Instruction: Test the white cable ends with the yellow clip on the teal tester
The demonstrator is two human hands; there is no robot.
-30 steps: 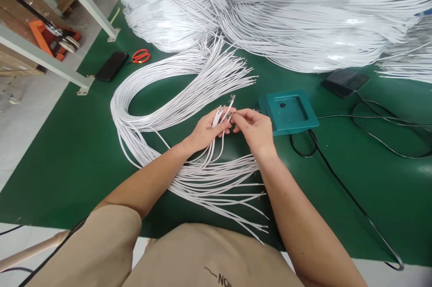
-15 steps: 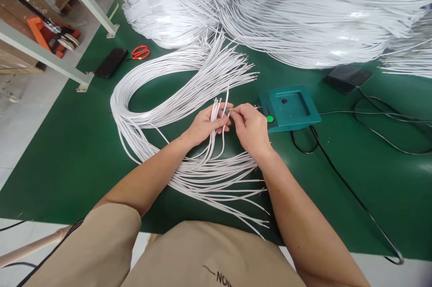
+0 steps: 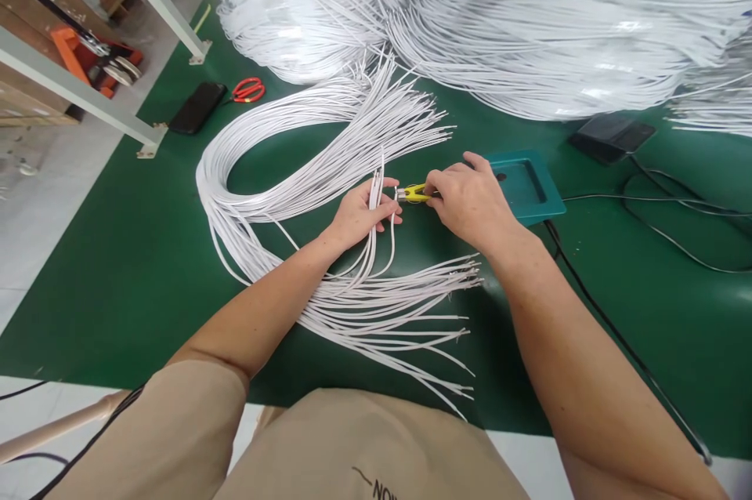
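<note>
My left hand (image 3: 365, 214) is closed round a small bunch of white cables (image 3: 372, 230), their cut ends standing up past the thumb. One cable loops out on the right side of that hand. Between thumb and fingers of my right hand (image 3: 470, 198) are yellow-handled snips (image 3: 416, 193), pointing left. Their metal jaws meet a cable end beside my left fingertips; whether the jaws are closed on it is too small to tell. Under my left forearm, loose white cables (image 3: 399, 288) fan out to the right from a curved bundle (image 3: 215, 179).
Large heaps of white cable (image 3: 558, 38) fill the back of the green table (image 3: 88, 273). A teal tray-like device (image 3: 552, 202) sits behind my right hand, with black cords nearby. Red-handled scissors (image 3: 248, 90), a black phone (image 3: 198, 108) and a dark box (image 3: 611, 138) lie farther off.
My right hand has moved right, away from the left fingers, and the yellow snips now show plainly. It covers part of the teal device. My left hand keeps its grip on the cables.
</note>
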